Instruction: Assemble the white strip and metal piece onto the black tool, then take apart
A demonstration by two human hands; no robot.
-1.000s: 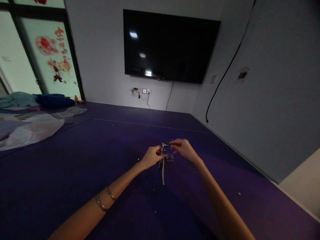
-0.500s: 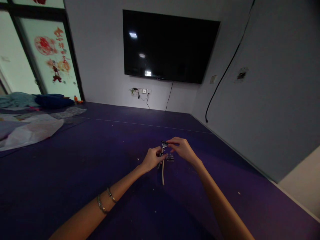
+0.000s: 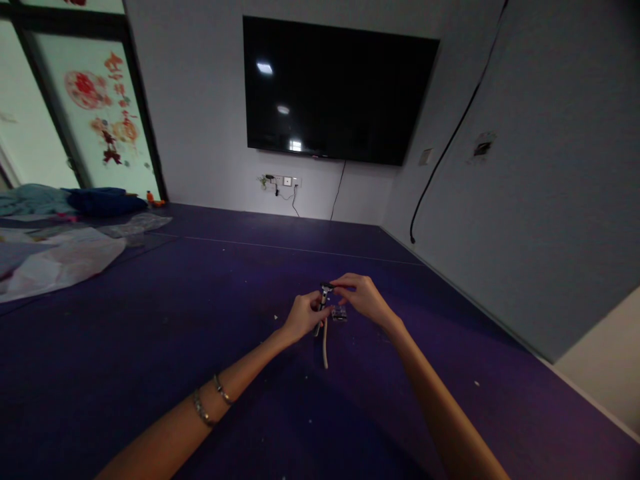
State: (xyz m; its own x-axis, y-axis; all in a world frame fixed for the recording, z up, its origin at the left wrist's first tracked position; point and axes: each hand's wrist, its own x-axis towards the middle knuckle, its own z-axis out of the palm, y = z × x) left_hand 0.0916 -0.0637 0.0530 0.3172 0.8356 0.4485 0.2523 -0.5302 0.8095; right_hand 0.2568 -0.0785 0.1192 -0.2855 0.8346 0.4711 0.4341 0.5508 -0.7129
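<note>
Nearest you, a pale strip (image 3: 325, 353) points to six o'clock, your left hand (image 3: 301, 316) grips a razor-like tool (image 3: 324, 296) whose long axis leans just past twelve, a small clear case (image 3: 339, 313), contents unclear, sits at three, and your right hand (image 3: 365, 295) pinches the tool's head.

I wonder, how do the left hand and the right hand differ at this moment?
The left hand grips the small tool by its shaft, while the right hand touches its dark head. Two bracelets circle the left forearm; the right forearm shows none. Both hands are at the same tool.
</note>
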